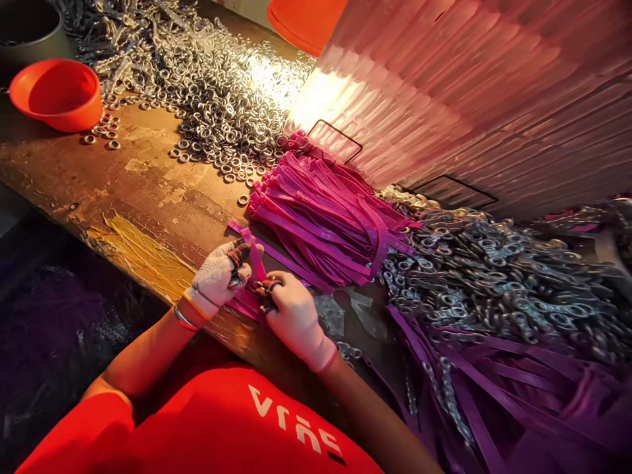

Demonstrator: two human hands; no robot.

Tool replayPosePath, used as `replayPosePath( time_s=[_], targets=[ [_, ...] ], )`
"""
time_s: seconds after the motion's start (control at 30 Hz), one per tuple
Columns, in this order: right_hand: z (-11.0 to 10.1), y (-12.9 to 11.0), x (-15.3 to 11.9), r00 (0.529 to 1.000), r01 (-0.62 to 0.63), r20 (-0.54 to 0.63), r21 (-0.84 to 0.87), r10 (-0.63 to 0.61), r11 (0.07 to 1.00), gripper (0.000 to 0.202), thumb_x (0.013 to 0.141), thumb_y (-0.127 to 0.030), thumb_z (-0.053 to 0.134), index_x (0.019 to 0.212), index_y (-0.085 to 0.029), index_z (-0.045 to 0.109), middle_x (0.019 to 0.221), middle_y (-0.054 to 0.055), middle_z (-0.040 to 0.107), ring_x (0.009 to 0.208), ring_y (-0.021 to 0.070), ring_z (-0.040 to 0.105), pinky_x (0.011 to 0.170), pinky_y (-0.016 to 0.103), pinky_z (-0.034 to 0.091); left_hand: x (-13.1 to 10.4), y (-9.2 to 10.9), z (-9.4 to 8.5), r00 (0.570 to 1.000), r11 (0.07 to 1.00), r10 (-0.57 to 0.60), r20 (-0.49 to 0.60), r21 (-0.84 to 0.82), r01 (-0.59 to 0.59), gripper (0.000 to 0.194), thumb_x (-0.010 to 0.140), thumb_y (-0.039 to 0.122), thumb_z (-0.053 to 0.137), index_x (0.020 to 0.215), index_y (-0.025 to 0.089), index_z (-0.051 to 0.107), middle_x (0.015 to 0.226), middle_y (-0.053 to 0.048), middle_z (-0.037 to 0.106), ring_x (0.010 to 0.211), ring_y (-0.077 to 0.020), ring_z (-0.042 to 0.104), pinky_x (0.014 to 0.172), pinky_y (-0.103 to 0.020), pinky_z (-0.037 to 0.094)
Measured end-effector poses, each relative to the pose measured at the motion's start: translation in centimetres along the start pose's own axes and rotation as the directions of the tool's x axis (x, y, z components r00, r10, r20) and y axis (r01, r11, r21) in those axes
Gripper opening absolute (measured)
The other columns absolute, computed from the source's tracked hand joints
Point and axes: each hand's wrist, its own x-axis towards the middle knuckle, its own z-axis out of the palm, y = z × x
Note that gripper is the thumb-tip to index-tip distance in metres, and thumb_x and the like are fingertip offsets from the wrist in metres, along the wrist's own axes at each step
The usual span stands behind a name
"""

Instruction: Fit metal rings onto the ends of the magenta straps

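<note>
My left hand [221,273], in a white dotted glove with bare or dark fingertips, is closed on a purple strap [255,258] near the table's front edge. Close beside it my right hand [291,306], also gloved, pinches the lower part of the same strap. Fine detail between the fingers is hidden. More purple straps [244,304] lie under and behind both hands. Just beyond them rests a thick bundle of purple straps [316,210], laid roughly side by side.
Metal rings [222,112] are heaped at the back, by a red bowl [69,99]. Metal snap-like pieces [459,270] pile up at the right, above loose purple straps [494,382]. A corrugated pale panel [444,99] leans over the back right. Yellow tape [148,253] lines the front edge.
</note>
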Motion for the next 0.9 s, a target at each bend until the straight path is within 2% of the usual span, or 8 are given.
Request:
replayPosePath(
  time_s=[0.1,0.2,0.33,0.43,0.57,0.7,0.83,0.9],
  targets=[
    [-0.2,-0.4,-1.2,0.999,-0.006,0.046,0.066,0.003,0.998,0.024,0.077,-0.006,0.052,0.092,-0.015,0.068,0.105,0.018,0.069,0.096,0.0288,0.065,0.082,0.042,0.054,-0.6,0.2,-0.3,0.988,0.974,-0.152,0.028,-0.163,0.154,0.012,0.083,0.014,0.061,0.095,0.014,0.061,0.064,0.003,0.053,0.039,-0.0015,0.028,0.035,-0.012,0.014],
    [-2.3,-0.4,-1.5,0.999,-0.006,0.042,0.247,-0.005,0.969,0.037,0.078,-0.003,0.048,0.106,-0.019,0.066,0.112,0.012,0.070,0.104,0.0238,0.065,0.089,0.037,0.053,-1.6,-0.2,0.0,0.984,0.964,-0.176,0.039,-0.197,0.180,0.009,0.082,0.017,0.065,0.089,0.015,0.059,0.072,0.002,0.057,0.038,-0.0001,0.027,0.033,-0.012,0.013],
    [-5.5,-1.2,-1.0,0.998,-0.060,0.001,0.143,0.061,0.988,0.043,0.082,-0.006,0.046,0.117,-0.022,0.064,0.112,0.008,0.072,0.103,0.0218,0.067,0.088,0.032,0.050,-3.5,-1.9,1.1,0.996,0.992,-0.084,0.017,0.098,0.082,0.028,0.085,0.040,0.067,0.079,0.017,0.054,0.057,0.007,0.046,0.035,-0.0023,0.029,0.031,-0.015,0.018],
    [-6.5,-2.6,-0.7,0.994,-0.060,0.085,-0.166,0.075,0.984,0.032,0.076,-0.006,0.050,0.097,-0.019,0.069,0.094,0.009,0.073,0.084,0.0227,0.066,0.071,0.030,0.046,-4.9,-2.4,1.8,0.998,0.925,-0.028,0.048,0.380,0.008,0.038,0.084,0.049,0.068,0.075,0.017,0.050,0.051,0.008,0.041,0.036,-0.0036,0.033,0.035,-0.016,0.025],
    [-7.0,-4.2,-1.0,0.979,0.057,0.200,-0.446,0.037,0.893,0.015,0.076,-0.009,0.053,0.078,-0.017,0.066,0.073,0.009,0.066,0.063,0.0193,0.055,0.057,0.033,0.028,-5.9,-1.8,1.8,0.987,0.798,-0.101,0.124,0.602,0.006,0.043,0.085,0.056,0.064,0.076,0.017,0.048,0.054,0.007,0.044,0.040,-0.0048,0.038,0.038,-0.017,0.027],
    [-7.1,-4.0,-1.8,0.979,0.125,0.202,-0.468,-0.032,0.875,0.015,0.079,-0.010,0.052,0.075,-0.017,0.064,0.071,0.009,0.064,0.061,0.0176,0.051,0.057,0.033,0.023,-5.5,-1.6,1.2,0.941,0.693,-0.201,0.272,0.719,-0.059,0.039,0.091,0.052,0.054,0.076,0.017,0.053,0.057,0.005,0.047,0.045,-0.0077,0.043,0.045,-0.019,0.035],
    [-6.2,-3.0,-2.8,0.994,0.014,0.107,-0.374,0.028,0.928,0.019,0.069,-0.008,0.052,0.078,-0.017,0.066,0.071,0.006,0.066,0.065,0.0183,0.056,0.061,0.030,0.032,-5.1,-2.6,1.0,0.894,0.553,-0.045,0.445,0.756,-0.349,0.017,0.087,0.032,0.060,0.085,0.016,0.065,0.077,-0.003,0.064,0.082,-0.0190,0.061,0.077,-0.026,0.047],
    [-6.0,-2.7,-3.1,0.997,-0.020,0.059,-0.326,0.041,0.945,0.029,0.068,-0.007,0.049,0.089,-0.016,0.068,0.078,0.007,0.069,0.072,0.0198,0.060,0.066,0.029,0.038,-5.2,-3.0,1.1,0.912,0.586,-0.075,0.403,0.758,-0.286,0.020,0.090,0.034,0.056,0.086,0.016,0.064,0.073,-0.002,0.061,0.074,-0.0169,0.059,0.069,-0.025,0.046]
  ],
)
